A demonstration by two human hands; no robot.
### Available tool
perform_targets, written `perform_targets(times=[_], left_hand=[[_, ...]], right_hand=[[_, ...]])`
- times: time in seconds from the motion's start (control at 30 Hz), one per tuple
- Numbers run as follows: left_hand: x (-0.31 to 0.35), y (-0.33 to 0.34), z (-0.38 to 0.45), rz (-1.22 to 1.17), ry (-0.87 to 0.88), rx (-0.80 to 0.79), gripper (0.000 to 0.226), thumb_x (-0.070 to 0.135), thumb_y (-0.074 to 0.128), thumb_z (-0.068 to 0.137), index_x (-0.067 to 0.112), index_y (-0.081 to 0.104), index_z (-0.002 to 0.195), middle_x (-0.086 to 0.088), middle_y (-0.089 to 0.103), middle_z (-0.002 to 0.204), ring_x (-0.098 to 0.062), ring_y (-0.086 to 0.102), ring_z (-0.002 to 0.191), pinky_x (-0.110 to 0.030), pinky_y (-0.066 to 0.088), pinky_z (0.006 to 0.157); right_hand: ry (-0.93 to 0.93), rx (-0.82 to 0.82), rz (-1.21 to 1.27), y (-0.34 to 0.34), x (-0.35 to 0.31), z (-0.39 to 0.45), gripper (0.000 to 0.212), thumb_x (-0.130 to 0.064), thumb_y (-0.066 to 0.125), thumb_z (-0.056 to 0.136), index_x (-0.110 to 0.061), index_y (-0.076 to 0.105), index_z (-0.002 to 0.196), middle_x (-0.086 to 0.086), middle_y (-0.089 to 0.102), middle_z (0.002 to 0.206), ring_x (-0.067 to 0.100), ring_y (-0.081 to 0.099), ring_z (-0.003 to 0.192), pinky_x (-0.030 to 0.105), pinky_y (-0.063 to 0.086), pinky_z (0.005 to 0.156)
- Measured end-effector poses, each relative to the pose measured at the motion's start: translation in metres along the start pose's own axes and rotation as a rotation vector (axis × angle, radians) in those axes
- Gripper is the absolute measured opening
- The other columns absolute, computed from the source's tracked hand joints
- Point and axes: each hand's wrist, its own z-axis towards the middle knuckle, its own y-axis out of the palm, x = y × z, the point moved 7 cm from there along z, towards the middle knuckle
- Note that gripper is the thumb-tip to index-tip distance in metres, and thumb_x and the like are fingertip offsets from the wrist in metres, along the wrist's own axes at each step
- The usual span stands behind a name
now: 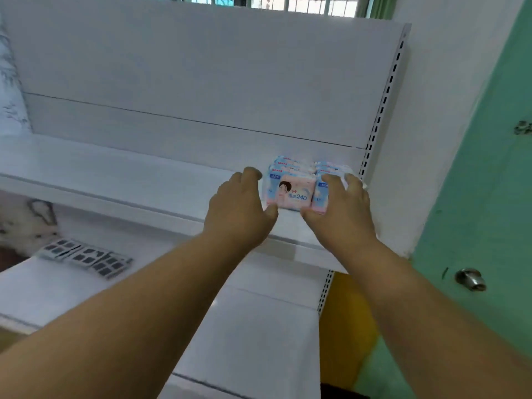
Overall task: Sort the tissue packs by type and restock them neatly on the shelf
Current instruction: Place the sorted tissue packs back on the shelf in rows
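Fingers (334, 180) of both hands curled round pink tissue packs (293, 187) on white shelf (115, 171), beside green door (475, 197).

The white shelf (115, 174) carries pink-and-blue tissue packs (290, 188) right of centre; a lower shelf (253, 326) holds dark-patterned packets (86, 256) at left.

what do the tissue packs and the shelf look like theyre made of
Tissue packs: likely soft, glossy plastic film, printed pink and blue, with slight sheen and rounded, puffy edges.
Shelf: probably white painted metal, smooth and matte, judging by its thin folded front lip and the slotted upright beside it.
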Motion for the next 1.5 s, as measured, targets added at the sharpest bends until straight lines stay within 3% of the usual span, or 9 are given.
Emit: perform_targets(times=[0.23,0.37,0.53,0.67,0.87,0.97,1.1,1.2,1.5], left_hand=[[-0.076,-0.086,-0.149,0.093,-0.134,0.062,0.049,0.024,0.066,0.088,0.025,0.046,0.133,0.005,0.058,0.124,-0.016,0.056,0.110,-0.036,0.050,0.093],[-0.144,-0.152,-0.236,0.205,-0.255,0.101,0.047,0.028,0.066,0.088,0.025,0.048,0.131,0.008,0.058,0.123,-0.011,0.056,0.108,-0.033,0.051,0.091],[-0.248,-0.233,-0.361,0.308,-0.450,0.094,0.043,0.024,0.064,0.087,0.027,0.051,0.127,0.012,0.056,0.117,-0.003,0.050,0.096,-0.022,0.043,0.079],[-0.345,-0.286,-0.466,0.316,-0.595,0.017,0.043,0.025,0.064,0.088,0.025,0.051,0.129,0.010,0.056,0.119,-0.006,0.052,0.101,-0.023,0.042,0.083],[-0.480,-0.332,-0.574,0.281,-0.840,-0.044,0.044,0.019,0.064,0.086,0.023,0.053,0.128,0.006,0.059,0.120,-0.014,0.056,0.106,-0.029,0.046,0.087],[-0.539,-0.320,-0.607,0.249,-0.949,-0.078,0.043,0.018,0.064,0.086,0.023,0.053,0.128,0.007,0.058,0.120,-0.013,0.056,0.107,-0.030,0.046,0.091],[-0.621,-0.283,-0.648,0.236,-1.108,-0.115,0.041,0.020,0.061,0.089,0.026,0.051,0.128,0.010,0.057,0.120,-0.007,0.052,0.102,-0.023,0.038,0.082],[-0.682,-0.247,-0.684,0.235,-1.217,-0.101,0.041,0.021,0.063,0.089,0.028,0.052,0.127,0.012,0.058,0.117,-0.003,0.048,0.094,-0.024,0.041,0.081],[-0.871,-0.073,-0.862,0.035,-1.529,-0.057,0.035,0.023,0.063,0.088,0.030,0.052,0.120,0.014,0.057,0.108,-0.007,0.058,0.087,-0.027,0.043,0.071]], right_hand=[[-0.261,-0.209,0.311,0.032,-0.111,-0.116,0.068,-0.045,0.068,0.085,-0.029,0.038,0.143,0.004,0.028,0.152,0.023,0.031,0.139,0.037,0.033,0.112],[-0.385,-0.342,0.435,0.049,-0.195,-0.197,0.061,-0.042,0.067,0.087,-0.028,0.041,0.140,-0.002,0.035,0.144,0.017,0.038,0.131,0.024,0.033,0.099],[-0.527,-0.549,0.481,0.101,-0.312,-0.320,0.058,-0.042,0.069,0.086,-0.031,0.042,0.137,-0.003,0.041,0.138,0.015,0.043,0.124,0.023,0.035,0.091],[-0.530,-0.792,0.510,0.166,-0.397,-0.442,0.056,-0.040,0.070,0.086,-0.030,0.044,0.135,-0.003,0.044,0.132,0.013,0.048,0.116,0.025,0.042,0.090],[-0.509,-1.045,0.497,0.268,-0.493,-0.586,0.054,-0.038,0.070,0.084,-0.031,0.048,0.133,-0.008,0.046,0.124,0.010,0.051,0.111,0.022,0.040,0.083],[-0.456,-1.118,0.480,0.325,-0.509,-0.621,0.054,-0.038,0.070,0.085,-0.032,0.049,0.134,-0.006,0.047,0.131,0.009,0.052,0.113,0.022,0.040,0.082],[-0.465,-1.236,0.440,0.422,-0.521,-0.663,0.053,-0.039,0.070,0.085,-0.031,0.049,0.133,-0.006,0.050,0.132,0.010,0.052,0.117,0.022,0.037,0.082],[-0.488,-1.326,0.423,0.500,-0.526,-0.704,0.049,-0.035,0.071,0.085,-0.030,0.051,0.130,-0.005,0.050,0.130,0.015,0.051,0.120,0.028,0.045,0.089],[-0.418,-1.530,0.243,0.740,-0.448,-0.880,0.049,-0.036,0.073,0.084,-0.026,0.054,0.128,-0.002,0.052,0.128,0.015,0.058,0.107,0.036,0.052,0.089]])
